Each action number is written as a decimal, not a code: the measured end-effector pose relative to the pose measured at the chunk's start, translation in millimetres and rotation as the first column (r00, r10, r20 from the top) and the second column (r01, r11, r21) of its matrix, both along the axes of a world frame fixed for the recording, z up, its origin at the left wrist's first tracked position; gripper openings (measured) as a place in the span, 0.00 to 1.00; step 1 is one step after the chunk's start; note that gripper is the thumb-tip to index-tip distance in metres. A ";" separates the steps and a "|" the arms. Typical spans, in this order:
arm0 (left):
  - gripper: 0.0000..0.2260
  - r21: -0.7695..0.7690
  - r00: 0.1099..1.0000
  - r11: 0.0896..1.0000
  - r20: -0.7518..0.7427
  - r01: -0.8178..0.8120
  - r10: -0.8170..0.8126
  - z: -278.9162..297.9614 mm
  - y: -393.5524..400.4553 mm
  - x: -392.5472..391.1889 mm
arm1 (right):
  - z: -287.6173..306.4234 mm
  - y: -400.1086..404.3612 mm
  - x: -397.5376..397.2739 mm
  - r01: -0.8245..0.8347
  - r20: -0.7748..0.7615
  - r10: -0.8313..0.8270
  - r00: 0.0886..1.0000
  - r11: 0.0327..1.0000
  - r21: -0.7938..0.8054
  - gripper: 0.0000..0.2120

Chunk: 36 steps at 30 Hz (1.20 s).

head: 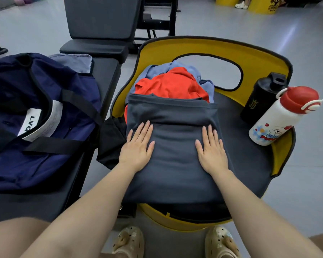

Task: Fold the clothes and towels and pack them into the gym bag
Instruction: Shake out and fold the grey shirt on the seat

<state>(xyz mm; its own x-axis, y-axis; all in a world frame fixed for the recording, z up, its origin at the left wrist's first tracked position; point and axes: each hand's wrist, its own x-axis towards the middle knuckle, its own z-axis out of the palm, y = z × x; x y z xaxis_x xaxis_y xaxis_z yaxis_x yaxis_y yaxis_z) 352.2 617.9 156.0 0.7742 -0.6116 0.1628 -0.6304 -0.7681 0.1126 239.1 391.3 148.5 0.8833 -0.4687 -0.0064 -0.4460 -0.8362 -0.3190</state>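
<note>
Smoothing is under way: the dark grey garment [175,146] is spread on the yellow chair [259,53] and is pressed flat by both hands. The left hand [138,144] lies at its 9 o'clock edge and the right hand [212,148] at its 3 o'clock edge, each with straight fingers, grasping nothing. At 12 o'clock of the garment an orange garment [172,84] and a light blue cloth [157,69] are seen crumpled, not yet folded. The navy gym bag [35,127] stands well apart at 9 o'clock, on a black bench [104,71]; whether anything is packed inside cannot be told. The task is judged to be at an early stage: most folding and all packing seem left.
</note>
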 end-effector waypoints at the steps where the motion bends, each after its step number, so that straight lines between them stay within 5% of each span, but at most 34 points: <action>1: 0.30 0.004 1.000 1.000 0.000 0.004 -0.004 0.2 -1.8 1.1 | -0.8 -1.0 0.0 0.009 -0.011 -0.009 1.000 1.000 -0.001 0.28; 8: 0.29 0.004 0.999 1.000 0.014 0.030 -0.030 0.7 -3.9 -5.4 | -0.2 -4.9 -8.7 0.066 -0.062 -0.066 0.996 0.998 -0.003 0.29; 12: 0.24 -0.056 0.974 0.996 0.221 0.065 -0.051 14.4 -9.9 -13.0 | 10.8 0.3 -5.1 0.133 0.204 -0.127 0.971 0.991 -0.016 0.30; 14: 0.24 -0.043 0.952 0.991 0.287 0.127 -0.110 26.3 -23.1 -12.1 | 20.3 5.1 5.0 0.046 0.316 -0.018 0.949 0.996 -0.081 0.30; 18: 0.24 0.100 0.943 0.983 0.281 0.156 -0.179 31.3 -48.7 7.6 | 27.6 15.7 36.5 -0.185 0.261 0.233 0.937 0.963 -0.195 0.28; 22: 0.24 0.108 0.943 0.982 0.281 0.156 -0.180 27.8 -51.9 37.9 | 21.8 -0.8 54.7 -0.182 0.174 0.225 0.959 0.956 -0.231 0.29; 29: 0.26 -0.091 0.986 0.995 0.158 -0.037 0.051 18.7 -43.5 56.4 | 2.6 -27.6 52.7 0.034 0.233 -0.066 0.970 0.990 0.138 0.28; 36: 0.25 -0.093 0.969 0.968 0.059 -0.234 0.240 20.6 -35.8 52.9 | 2.3 -30.5 53.6 0.070 0.159 -0.091 0.983 0.989 0.134 0.28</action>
<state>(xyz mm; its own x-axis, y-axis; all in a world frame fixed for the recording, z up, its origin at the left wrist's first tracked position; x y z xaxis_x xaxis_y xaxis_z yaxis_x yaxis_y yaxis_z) 405.0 582.1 176.6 0.8805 -0.3938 0.2641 -0.4401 -0.8860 0.1460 292.7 360.8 150.8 0.8367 -0.5431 0.0710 -0.4432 -0.7475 -0.4948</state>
